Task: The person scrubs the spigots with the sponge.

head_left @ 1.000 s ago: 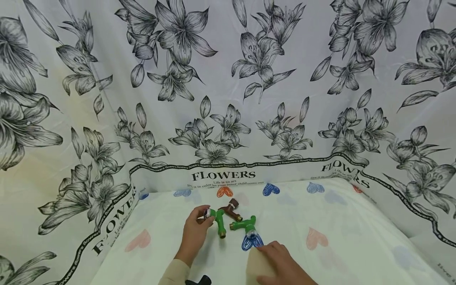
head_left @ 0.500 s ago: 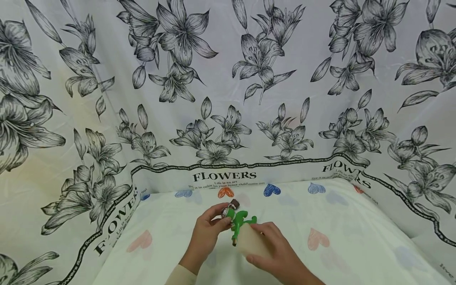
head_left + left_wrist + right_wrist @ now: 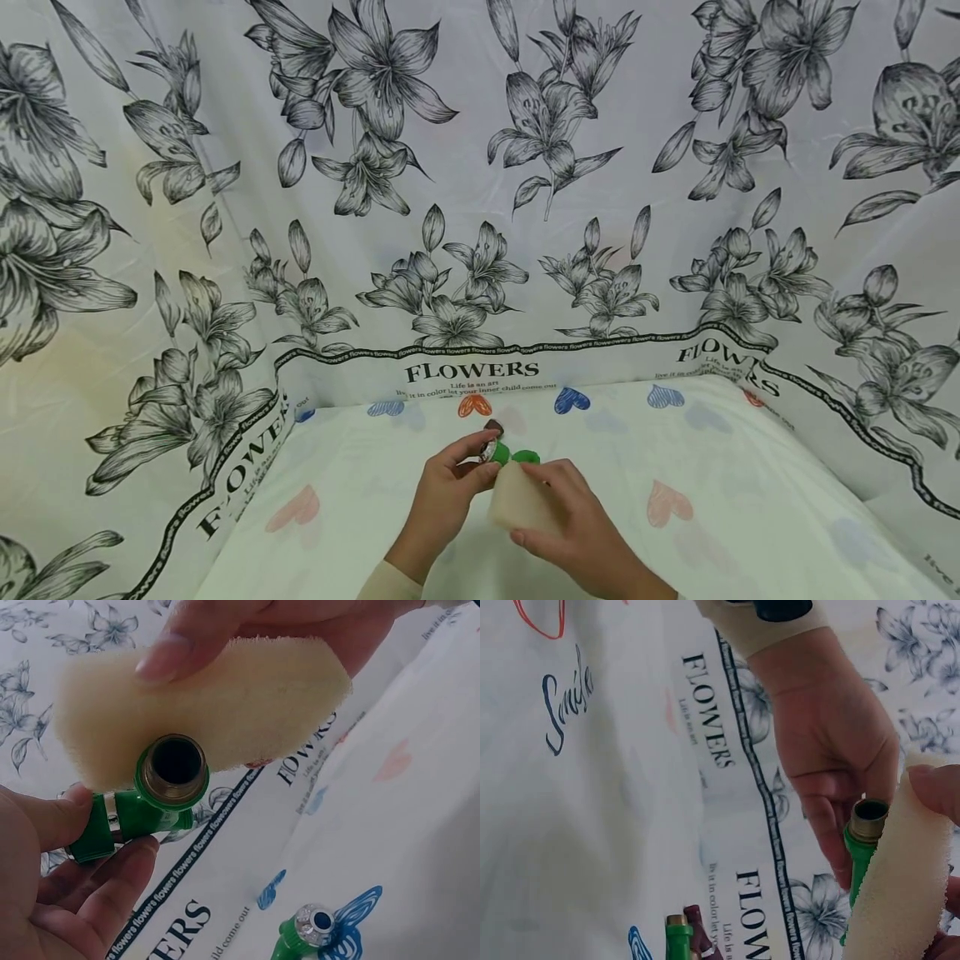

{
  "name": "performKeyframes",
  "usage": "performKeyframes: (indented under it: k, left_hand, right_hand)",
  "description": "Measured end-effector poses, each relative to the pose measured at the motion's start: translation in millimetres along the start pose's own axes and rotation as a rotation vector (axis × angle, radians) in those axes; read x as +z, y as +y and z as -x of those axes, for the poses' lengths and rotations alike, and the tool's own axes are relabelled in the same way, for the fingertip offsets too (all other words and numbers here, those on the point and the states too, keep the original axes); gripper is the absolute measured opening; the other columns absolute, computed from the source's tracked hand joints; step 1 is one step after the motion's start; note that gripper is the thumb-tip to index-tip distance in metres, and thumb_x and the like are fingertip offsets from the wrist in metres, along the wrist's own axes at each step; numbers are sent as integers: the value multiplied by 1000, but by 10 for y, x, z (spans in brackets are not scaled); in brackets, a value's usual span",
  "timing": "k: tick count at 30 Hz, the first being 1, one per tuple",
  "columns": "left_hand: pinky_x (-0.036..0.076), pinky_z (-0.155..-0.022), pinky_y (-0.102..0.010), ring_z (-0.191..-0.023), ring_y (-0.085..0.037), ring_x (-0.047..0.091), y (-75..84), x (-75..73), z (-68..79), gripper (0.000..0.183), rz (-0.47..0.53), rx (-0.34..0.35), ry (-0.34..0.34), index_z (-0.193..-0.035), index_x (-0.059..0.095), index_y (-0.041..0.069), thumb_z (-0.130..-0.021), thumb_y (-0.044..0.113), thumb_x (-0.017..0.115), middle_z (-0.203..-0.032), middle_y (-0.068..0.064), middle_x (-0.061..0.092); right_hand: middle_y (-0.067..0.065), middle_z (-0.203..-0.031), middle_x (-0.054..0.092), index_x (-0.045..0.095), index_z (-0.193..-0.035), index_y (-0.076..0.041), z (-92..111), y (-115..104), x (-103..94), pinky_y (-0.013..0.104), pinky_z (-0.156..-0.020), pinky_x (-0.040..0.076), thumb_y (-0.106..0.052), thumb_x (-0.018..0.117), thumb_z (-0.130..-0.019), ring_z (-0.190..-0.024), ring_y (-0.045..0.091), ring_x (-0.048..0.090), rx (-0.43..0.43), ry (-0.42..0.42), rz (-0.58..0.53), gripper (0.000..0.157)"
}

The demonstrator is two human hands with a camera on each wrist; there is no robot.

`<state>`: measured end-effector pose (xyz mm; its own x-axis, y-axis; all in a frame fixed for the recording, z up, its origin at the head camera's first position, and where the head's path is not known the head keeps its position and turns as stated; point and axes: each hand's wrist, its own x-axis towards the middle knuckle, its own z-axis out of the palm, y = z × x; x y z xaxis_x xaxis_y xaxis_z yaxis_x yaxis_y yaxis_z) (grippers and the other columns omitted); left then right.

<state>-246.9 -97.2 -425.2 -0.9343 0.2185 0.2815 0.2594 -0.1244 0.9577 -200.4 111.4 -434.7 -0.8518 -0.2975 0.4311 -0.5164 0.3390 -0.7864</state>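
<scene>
My left hand (image 3: 442, 492) pinches the chrome-collared handle end of a green tap (image 3: 142, 817). The tap is held up, its threaded brass opening facing the left wrist camera. A pale beige sponge (image 3: 517, 504) lies in the grip of my right hand (image 3: 581, 529), thumb on one face. Its broad side is against the tap's body and hides much of it in the head view. On the cloth below lies a second green tap (image 3: 296, 937) with a clear-topped knob. Beside it is a dark brown tap (image 3: 697, 926), mostly hidden behind my left hand in the head view.
A white cloth (image 3: 600, 467) printed with hearts covers the work surface. Behind and on both sides hangs a white flower-printed curtain (image 3: 480, 283), its lettered hem meeting the cloth at the back.
My left hand has moved right with the green tap, over the other taps. My right hand has brought the sponge up and forward onto the tap, and it now covers more of it.
</scene>
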Motion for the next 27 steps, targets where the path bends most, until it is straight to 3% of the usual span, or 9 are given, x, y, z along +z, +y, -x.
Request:
performKeyframes:
  k: [4, 11, 20, 24, 27]
  left_hand:
    - [54, -82, -40, -99, -32, 63, 10, 8, 10, 39, 36, 1, -9, -126, 62, 15, -88, 12, 70, -118, -19, 52]
    - [54, -81, -41, -98, -33, 64, 10, 8, 27, 39, 22, 6, -34, -126, 62, 14, -88, 12, 70, -115, -21, 54]
    - [54, -81, -43, -100, -42, 61, 37, 45, 57, 37, 41, 38, -98, -125, 62, 10, -89, 6, 67, -114, -22, 54]
    - [54, -81, -42, -102, -46, 59, 31, 48, 58, 37, 40, 32, -100, -125, 62, 11, -89, 5, 67, -115, -21, 54]
    - [54, -81, -42, -101, -41, 61, 25, 47, 55, 37, 26, 26, -92, -124, 63, 12, -88, 6, 68, -115, -21, 54]
  right_hand:
    - [-9, -121, 47, 49, -134, -31, -33, 63, -23, 32, -73, 50, -40, 81, -76, -101, 16, 48, -22, 25, 11, 67]
    - [-10, -118, 47, 48, -135, -36, -89, 138, -115, 35, -76, 49, -51, 77, -76, -100, 16, 49, 58, 61, 48, 68]
    - [-7, -118, 48, 49, -135, -28, -188, 265, -257, 40, -80, 47, -51, 77, -76, -102, 16, 47, 99, 160, 86, 70]
    - [-7, -118, 47, 50, -135, -29, -191, 301, -259, 38, -80, 47, -52, 77, -76, -102, 17, 47, 141, 155, 56, 69]
    - [-7, -118, 47, 50, -134, -31, -179, 302, -236, 37, -80, 48, -53, 76, -75, -103, 19, 48, 175, 145, 20, 69]
